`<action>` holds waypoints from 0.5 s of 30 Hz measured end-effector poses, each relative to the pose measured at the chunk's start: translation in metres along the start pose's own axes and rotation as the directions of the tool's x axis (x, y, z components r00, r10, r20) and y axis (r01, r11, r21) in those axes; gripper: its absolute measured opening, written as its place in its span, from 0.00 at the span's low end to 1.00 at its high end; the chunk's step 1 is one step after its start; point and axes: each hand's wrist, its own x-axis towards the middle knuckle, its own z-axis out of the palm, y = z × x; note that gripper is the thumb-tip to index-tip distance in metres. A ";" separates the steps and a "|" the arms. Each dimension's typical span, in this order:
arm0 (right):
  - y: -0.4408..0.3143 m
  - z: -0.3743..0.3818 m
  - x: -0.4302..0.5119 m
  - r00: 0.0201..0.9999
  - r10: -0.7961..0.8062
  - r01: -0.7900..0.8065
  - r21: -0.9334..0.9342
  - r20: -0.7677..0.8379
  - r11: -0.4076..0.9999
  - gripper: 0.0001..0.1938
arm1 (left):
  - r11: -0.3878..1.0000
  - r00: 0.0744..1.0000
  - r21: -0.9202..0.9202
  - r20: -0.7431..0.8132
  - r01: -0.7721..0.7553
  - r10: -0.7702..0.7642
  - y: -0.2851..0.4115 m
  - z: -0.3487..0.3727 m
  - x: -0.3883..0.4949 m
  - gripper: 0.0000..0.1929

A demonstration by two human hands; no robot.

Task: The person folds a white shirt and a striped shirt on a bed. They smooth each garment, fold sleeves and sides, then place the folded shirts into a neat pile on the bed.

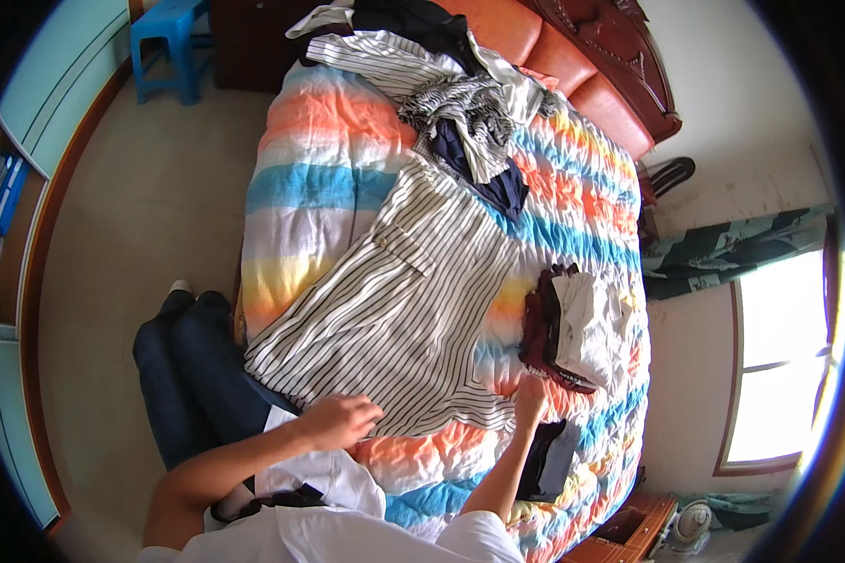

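A white garment with dark stripes lies spread over the bed before me, with a buttoned tab on its upper part. My left hand is at its near edge, fingers loosely bent and a little apart, with no cloth plainly gripped. At the garment's near right corner, my right hand has its fingers closed on the striped cloth. Just beyond that hand sits a stack of folded clothes, white on top of dark red. Dark folded clothes lie beside my right forearm.
A heap of loose clothes lies towards the leather headboard. Beneath everything is a striped quilt. To the left are a blue plastic stool and an open cabinet section. A wooden cabinet stands at the lower right.
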 end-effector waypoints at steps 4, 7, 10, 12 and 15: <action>0.054 -0.004 -0.062 0.950 0.285 -0.304 -0.175 -0.127 0.937 0.12 | 0.994 0.988 -0.100 0.143 -0.039 0.053 0.015 0.042 0.004 0.14; 0.048 -0.003 -0.067 0.744 0.622 -0.663 0.393 0.245 0.638 0.14 | 0.988 0.978 -0.148 0.206 0.046 -0.014 0.019 0.045 0.007 0.15; 0.077 -0.002 -0.066 0.725 0.652 -0.677 0.409 0.224 0.612 0.17 | 0.953 0.954 -0.240 0.278 0.186 -0.116 0.020 0.036 0.016 0.14; 0.108 0.009 -0.071 0.848 0.504 -0.479 0.170 -0.164 0.861 0.17 | 0.933 0.956 -0.288 0.257 0.217 -0.143 0.014 0.036 0.019 0.12; 0.123 0.007 -0.071 0.735 0.677 -0.626 0.340 -0.046 0.702 0.18 | 0.925 0.966 -0.305 0.187 0.228 -0.176 0.009 0.035 0.020 0.11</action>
